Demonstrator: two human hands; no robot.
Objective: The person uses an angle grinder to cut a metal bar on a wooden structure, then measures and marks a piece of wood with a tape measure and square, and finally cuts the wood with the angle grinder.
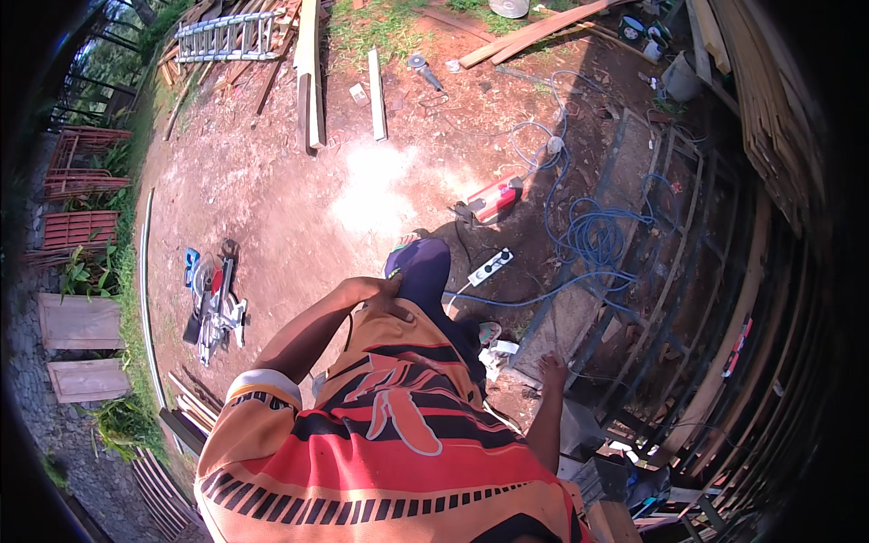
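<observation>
My left hand (369,291) rests against the front of my dark blue trousers (424,271), beside the hem of my orange, red and black shirt (407,389). Its fingers look apart, and I see nothing held in them. Low at my right side hangs my right hand (552,367), fingers curled; whether anything small is inside is hidden. Nearest to that hand are a flat board-like surface (536,348) and crumpled white scraps (495,359). In front of me on the dirt lie a white power strip (491,268) and a red and black machine (494,200).
A mitre saw (215,303) stands on the left. Coiled blue hose (593,237) spreads across the right beside a dark metal frame (665,240). An angle grinder (424,72), planks (310,81) and a ladder (226,38) lie farther off. Stacked timber (769,118) lines the right edge.
</observation>
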